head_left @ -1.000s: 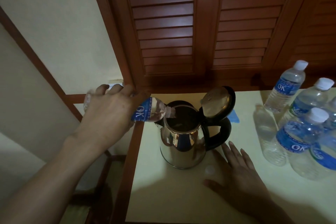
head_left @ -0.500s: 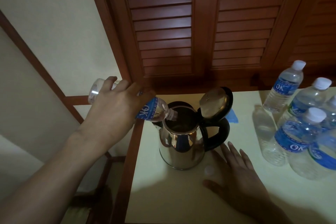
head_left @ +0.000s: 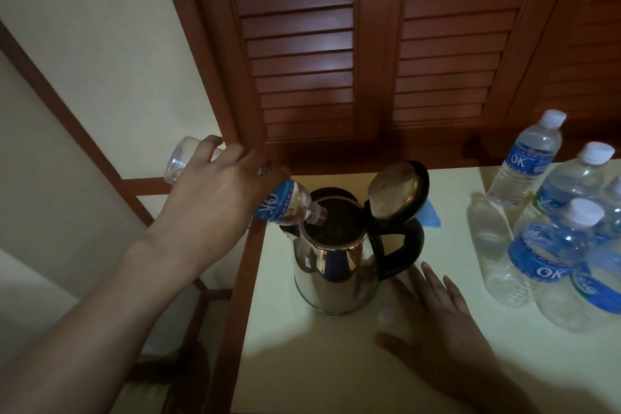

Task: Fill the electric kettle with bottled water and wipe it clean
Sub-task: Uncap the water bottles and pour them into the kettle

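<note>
Your left hand (head_left: 215, 198) has tipped the water bottle (head_left: 285, 203) steeper, fingers wrapped round it, neck in the open electric kettle (head_left: 336, 265) near the surface's left edge; nearly emptied. Right hand (head_left: 440, 329) lies flat, empty

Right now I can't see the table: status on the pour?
Left hand tipping bottle into kettle, lid up. Right hand flat on table, empty. Loose cap beside kettle; nothing blocking.

Left hand (head_left: 215, 198) clenched, right hand (head_left: 440, 329) flat
</note>
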